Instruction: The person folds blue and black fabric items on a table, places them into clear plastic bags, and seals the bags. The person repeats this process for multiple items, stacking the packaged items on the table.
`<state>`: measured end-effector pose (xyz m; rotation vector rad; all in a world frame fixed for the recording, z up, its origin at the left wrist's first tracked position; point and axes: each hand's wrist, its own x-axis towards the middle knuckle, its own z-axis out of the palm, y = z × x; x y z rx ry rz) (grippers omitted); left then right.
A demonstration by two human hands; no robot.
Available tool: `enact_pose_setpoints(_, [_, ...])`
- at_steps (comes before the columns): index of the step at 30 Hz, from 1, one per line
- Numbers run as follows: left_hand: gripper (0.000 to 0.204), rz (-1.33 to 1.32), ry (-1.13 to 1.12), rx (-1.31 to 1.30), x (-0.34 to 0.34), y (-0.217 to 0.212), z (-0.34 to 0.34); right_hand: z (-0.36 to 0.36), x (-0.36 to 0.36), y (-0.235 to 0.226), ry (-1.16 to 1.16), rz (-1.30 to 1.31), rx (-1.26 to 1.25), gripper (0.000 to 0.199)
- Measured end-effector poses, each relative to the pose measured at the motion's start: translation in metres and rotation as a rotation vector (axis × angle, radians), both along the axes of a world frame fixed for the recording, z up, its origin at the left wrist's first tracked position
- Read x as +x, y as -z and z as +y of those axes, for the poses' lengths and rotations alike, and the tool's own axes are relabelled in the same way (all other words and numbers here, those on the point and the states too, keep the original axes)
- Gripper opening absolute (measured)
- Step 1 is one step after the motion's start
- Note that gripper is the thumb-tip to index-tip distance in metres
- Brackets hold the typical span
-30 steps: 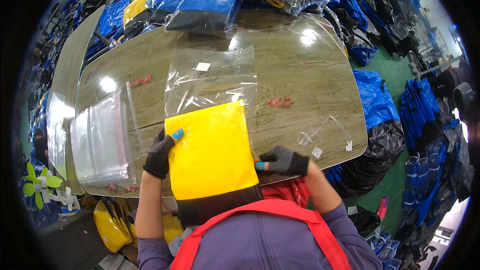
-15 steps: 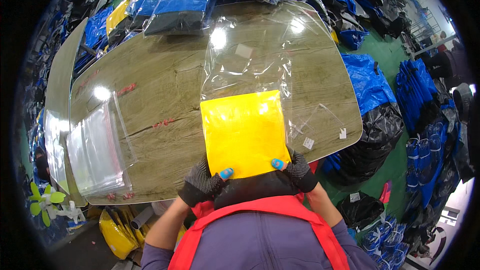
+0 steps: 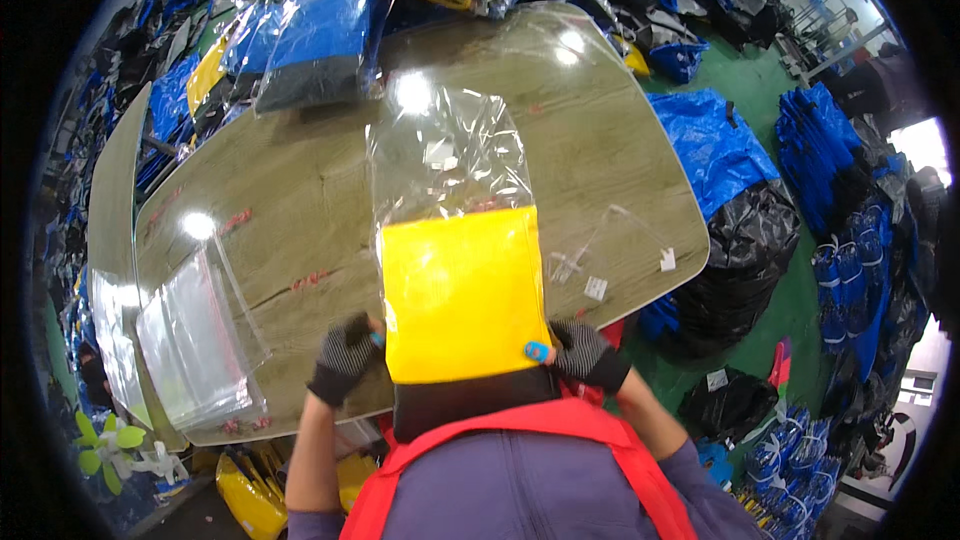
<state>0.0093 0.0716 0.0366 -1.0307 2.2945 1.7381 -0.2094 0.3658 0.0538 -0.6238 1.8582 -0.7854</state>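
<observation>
A folded yellow and black fabric piece (image 3: 460,295) lies at the table's near edge, its black end against my body. Its yellow part is partly inside a clear plastic bag (image 3: 480,155), whose loose end stretches away over the table. My left hand (image 3: 345,355), in a black dotted glove, is closed at the left side, seemingly on the bag's edge; its fingertips are partly hidden. At the lower right corner my right hand (image 3: 588,352), gloved alike, pinches the edge with its blue-wrapped thumb on top of the yellow fabric.
A stack of flat clear bags (image 3: 195,340) lies on the wood-patterned table (image 3: 300,190) at left. Packed blue and black bundles (image 3: 320,35) crowd the far edge. A blue and black sack (image 3: 735,230) stands at right. Small white labels (image 3: 596,288) lie near the right edge.
My left hand has moved from the piece's lower left corner outward and up to its left side. The yellow piece and bag have come slightly nearer, and the bag's far end has lifted and bunched.
</observation>
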Motion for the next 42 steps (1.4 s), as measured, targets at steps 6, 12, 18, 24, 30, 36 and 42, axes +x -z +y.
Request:
enact_pose_setpoints(6, [0.042, 0.347, -0.217, 0.259, -0.039, 0.012, -0.056, -0.064, -0.071, 0.012, 0.441, 0.143, -0.409, 0.038])
enact_pose_setpoints(12, [0.055, 0.282, -0.217, 0.546, -0.056, -0.044, 0.01, -0.073, -0.009, 0.022, 0.331, -0.369, -0.716, 0.058])
enact_pose_setpoints(18, [0.064, 0.321, -0.15, 0.605, 0.02, -0.023, 0.072, -0.002, 0.026, -0.026, 0.001, -0.624, -0.34, 0.077])
enact_pose_setpoints(24, [0.094, 0.491, 0.337, 0.32, -0.019, -0.019, 0.069, 0.0, -0.03, 0.02, 0.57, -0.419, -0.63, 0.048])
enact_pose_setpoints(30, [0.099, 0.571, -0.021, 0.667, -0.032, -0.051, 0.047, -0.014, 0.004, 0.025, -0.018, 0.106, -0.593, 0.075])
enact_pose_setpoints(36, [0.081, 0.346, 0.142, 0.924, -0.006, -0.035, 0.039, -0.017, -0.003, 0.029, 0.221, -0.286, -0.297, 0.084])
enact_pose_setpoints(42, [0.074, 0.376, -0.023, 0.623, -0.024, -0.066, 0.045, -0.045, 0.004, 0.002, 0.427, -0.592, -0.699, 0.065])
